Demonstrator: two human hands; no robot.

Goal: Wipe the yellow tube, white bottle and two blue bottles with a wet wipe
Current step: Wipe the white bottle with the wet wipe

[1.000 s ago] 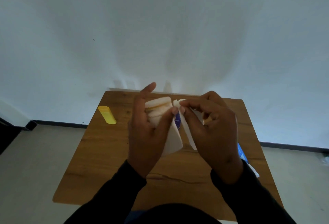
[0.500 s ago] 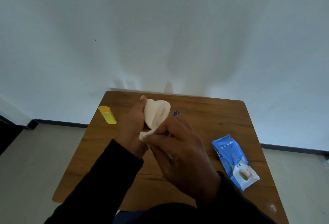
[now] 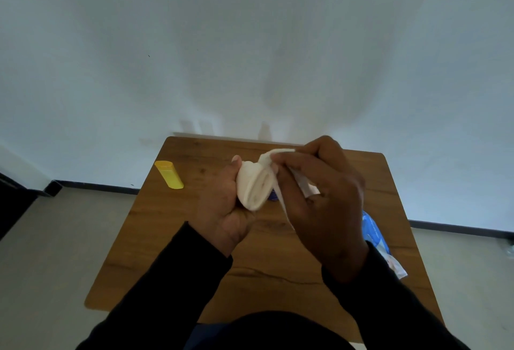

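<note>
**Right hand lifted to the bottle's top**

Your right hand [image 3: 325,199] has risen from below the white bottle [image 3: 254,187] to its upper edge since half a second ago, fingers pinching the wet wipe [image 3: 281,155]; your left hand [image 3: 225,205] grips the bottle above the table [image 3: 172,238]; the wipe pack [image 3: 375,235] lies right, partly hidden; farther left, the yellow tube [image 3: 168,174] lies flat; a blue sliver [image 3: 274,195] shows behind the bottle.

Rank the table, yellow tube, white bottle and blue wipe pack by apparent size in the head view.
1. Table, largest by far.
2. White bottle and blue wipe pack: unsure, since the bottle is held nearer the camera and the pack is partly hidden.
3. Yellow tube, smallest.
</note>
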